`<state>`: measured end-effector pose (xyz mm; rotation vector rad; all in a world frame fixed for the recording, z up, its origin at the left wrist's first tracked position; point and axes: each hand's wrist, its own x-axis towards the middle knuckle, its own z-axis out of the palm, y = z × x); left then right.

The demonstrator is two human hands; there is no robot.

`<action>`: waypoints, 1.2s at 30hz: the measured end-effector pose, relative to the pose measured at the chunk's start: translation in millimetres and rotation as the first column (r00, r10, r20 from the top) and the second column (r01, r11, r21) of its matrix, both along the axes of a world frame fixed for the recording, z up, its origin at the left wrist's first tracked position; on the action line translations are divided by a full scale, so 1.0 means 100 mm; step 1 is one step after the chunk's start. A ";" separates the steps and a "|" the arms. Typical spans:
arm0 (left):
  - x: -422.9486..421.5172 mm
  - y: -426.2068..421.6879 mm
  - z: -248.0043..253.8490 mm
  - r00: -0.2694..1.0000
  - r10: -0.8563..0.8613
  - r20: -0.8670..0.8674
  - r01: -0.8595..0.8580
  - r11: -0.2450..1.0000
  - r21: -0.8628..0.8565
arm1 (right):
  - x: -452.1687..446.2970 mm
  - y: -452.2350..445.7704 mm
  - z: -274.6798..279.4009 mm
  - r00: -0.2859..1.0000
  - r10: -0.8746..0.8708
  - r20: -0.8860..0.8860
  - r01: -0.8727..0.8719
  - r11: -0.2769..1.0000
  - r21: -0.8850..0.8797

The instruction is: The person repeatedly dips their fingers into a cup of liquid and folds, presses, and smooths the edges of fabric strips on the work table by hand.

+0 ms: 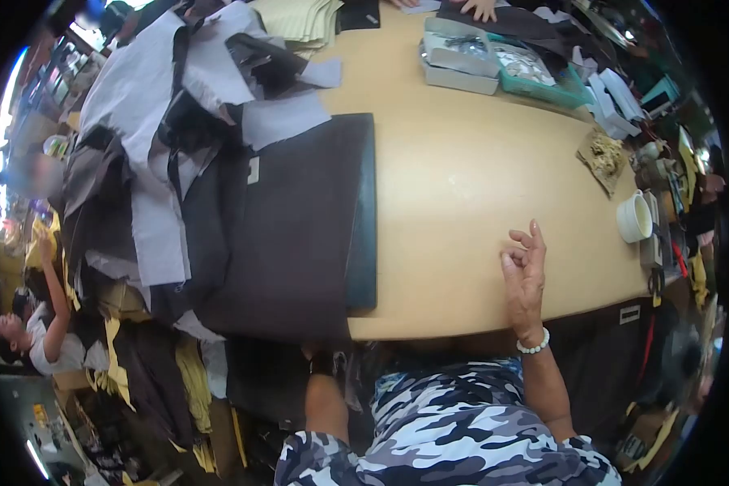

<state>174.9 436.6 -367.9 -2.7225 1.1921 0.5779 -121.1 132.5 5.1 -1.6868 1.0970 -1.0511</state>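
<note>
My right hand (pixel 525 274) is over the front right of the wooden table (pixel 462 186), palm turned inward, fingers partly curled and apart, with nothing in it. A beaded bracelet (pixel 533 342) circles that wrist. My left arm reaches below the table's front edge, where the left hand is mostly hidden under dark cloth (pixel 300 235). This cloth lies flat over the table's left part, with a small pale label on it, beside a dark teal strip (pixel 364 219). White and black fabric pieces (pixel 158 97) are heaped at the left.
Boxes (pixel 460 57) and a green tray (pixel 543 77) with small items stand at the back right. A white cup (pixel 634 217), a brown bag (pixel 603 162) and scissors (pixel 656 285) lie along the right edge. Another person (pixel 49 332) is at the far left; a co-worker's hand (pixel 479 8) shows at the back.
</note>
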 end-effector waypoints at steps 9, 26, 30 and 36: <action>0.10 0.36 0.46 0.858 -0.244 0.453 0.305 0.950 -0.066 | 0.01 0.04 0.06 1.000 -0.009 0.016 0.009 1.000 0.012; -0.15 0.64 0.81 0.898 0.440 0.004 -0.439 0.896 -0.073 | 0.00 0.03 0.07 0.999 -0.005 -0.048 0.004 0.999 -0.032; -0.20 0.80 1.20 0.677 0.736 -0.016 -0.734 0.673 -0.092 | 0.01 0.04 0.06 0.999 -0.002 -0.053 0.000 1.000 -0.028; 0.03 1.16 2.09 0.226 0.972 0.068 -0.385 0.153 -0.910 | -0.02 0.03 0.08 1.000 0.024 0.016 -0.024 1.000 0.003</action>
